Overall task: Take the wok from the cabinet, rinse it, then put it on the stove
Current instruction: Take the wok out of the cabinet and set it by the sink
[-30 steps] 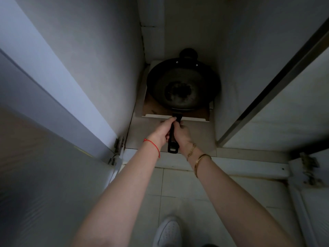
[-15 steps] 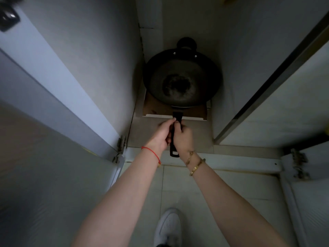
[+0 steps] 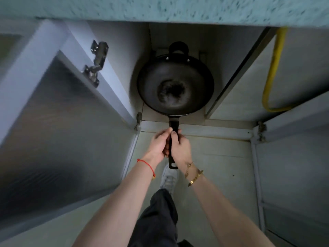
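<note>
A black wok (image 3: 175, 86) with a small loop handle at its far side hangs level, partly out of the open lower cabinet (image 3: 179, 35). Its long black handle points toward me. My left hand (image 3: 159, 144) and my right hand (image 3: 180, 147) are both wrapped around that handle, side by side, just in front of the cabinet's sill. The handle's end sticks out below my hands. The wok's inside looks dark and holds nothing.
The cabinet's left door (image 3: 58, 132) and right door (image 3: 293, 166) stand open on either side. A speckled countertop edge (image 3: 160, 8) overhangs above. A yellow hose (image 3: 272, 68) runs inside the right compartment. My shoe (image 3: 169, 177) rests on the tiled floor.
The wok has come up off the board inside the cabinet and toward me, its handle now past the sill. My view has risen, so the countertop edge shows.
</note>
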`<state>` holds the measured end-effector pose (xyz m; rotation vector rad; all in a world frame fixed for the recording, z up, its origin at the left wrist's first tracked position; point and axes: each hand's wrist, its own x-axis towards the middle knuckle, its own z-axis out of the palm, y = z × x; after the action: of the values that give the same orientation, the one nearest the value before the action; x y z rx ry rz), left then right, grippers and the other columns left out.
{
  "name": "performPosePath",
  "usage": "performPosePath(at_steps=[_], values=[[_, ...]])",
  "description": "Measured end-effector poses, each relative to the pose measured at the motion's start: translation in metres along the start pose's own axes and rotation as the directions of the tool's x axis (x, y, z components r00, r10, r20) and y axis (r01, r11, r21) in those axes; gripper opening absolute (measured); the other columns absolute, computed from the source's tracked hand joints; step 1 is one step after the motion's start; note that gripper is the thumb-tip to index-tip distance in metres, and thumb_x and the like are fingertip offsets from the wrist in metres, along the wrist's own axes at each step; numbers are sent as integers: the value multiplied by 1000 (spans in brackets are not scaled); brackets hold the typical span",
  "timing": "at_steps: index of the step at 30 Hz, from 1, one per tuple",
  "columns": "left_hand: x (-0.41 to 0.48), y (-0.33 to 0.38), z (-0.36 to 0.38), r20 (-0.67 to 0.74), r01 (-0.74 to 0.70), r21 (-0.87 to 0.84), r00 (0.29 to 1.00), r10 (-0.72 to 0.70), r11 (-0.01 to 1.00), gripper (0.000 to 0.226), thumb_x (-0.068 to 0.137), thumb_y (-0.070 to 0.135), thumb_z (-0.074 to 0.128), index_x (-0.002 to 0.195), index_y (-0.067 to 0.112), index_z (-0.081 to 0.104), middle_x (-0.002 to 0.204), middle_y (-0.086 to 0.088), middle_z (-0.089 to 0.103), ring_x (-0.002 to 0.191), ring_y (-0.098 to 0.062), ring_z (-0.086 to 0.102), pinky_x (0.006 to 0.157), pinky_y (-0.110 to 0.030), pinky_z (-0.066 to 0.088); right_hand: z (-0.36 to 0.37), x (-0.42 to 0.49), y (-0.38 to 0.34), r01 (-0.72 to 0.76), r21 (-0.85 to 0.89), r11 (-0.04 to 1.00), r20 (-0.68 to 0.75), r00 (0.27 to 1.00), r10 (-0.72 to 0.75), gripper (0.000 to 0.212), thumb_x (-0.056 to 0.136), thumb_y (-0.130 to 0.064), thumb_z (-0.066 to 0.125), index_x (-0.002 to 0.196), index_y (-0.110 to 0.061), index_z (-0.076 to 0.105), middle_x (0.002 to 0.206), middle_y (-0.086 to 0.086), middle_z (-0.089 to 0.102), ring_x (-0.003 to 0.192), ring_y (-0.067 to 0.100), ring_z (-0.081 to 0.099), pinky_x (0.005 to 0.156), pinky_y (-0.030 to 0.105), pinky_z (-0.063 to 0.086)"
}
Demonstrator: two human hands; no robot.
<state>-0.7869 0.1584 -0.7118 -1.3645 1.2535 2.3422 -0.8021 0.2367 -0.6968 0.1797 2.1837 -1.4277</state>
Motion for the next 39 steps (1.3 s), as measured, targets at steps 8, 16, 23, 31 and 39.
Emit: performPosePath(at_steps=[8,16,23,31,39], values=[[-166,-20,-3,-79,59,87,996,-52,994,29,98,25,56,117,7,66,54,3,64,30,-11,41,29,-14,25,-42,-152,-16,-73,-10,997,16,997,73,38,103,-29,43,78,-7,62,64,2,62,64,20,60,63,29,46],[-307,-42,-3,-90,114,102,990,-105,988,22,99,25,53,100,14,72,47,6,65,34,-11,39,34,-15,24,-81,-281,-30,-98,-59,993,18,995,99,42,103,-29,42,71,-8,58,64,7,61,65,23,59,65,26,41],[-408,-52,-10,-52,166,92,985,-162,982,23,99,23,52,102,11,72,94,-5,77,58,-19,52,43,-21,29,-102,-380,-44,-121,-74,990,-3,993,122,44,103,-28,42,73,-2,60,69,21,66,74,40,67,71,44,54],[-503,-64,-35,52,144,99,987,-150,985,34,101,19,50,79,12,76,91,-10,73,64,-21,50,52,-25,40,-111,-491,-64,-101,-50,994,-50,994,98,48,103,-27,42,75,7,59,70,25,67,73,42,64,73,46,53],[-602,-50,-46,213,65,202,971,-109,977,22,101,18,50,91,14,69,75,3,77,44,-11,55,36,-19,35,-130,-592,-106,-30,74,997,-165,985,42,47,103,-26,42,71,7,53,58,20,62,54,31,56,65,49,53]])
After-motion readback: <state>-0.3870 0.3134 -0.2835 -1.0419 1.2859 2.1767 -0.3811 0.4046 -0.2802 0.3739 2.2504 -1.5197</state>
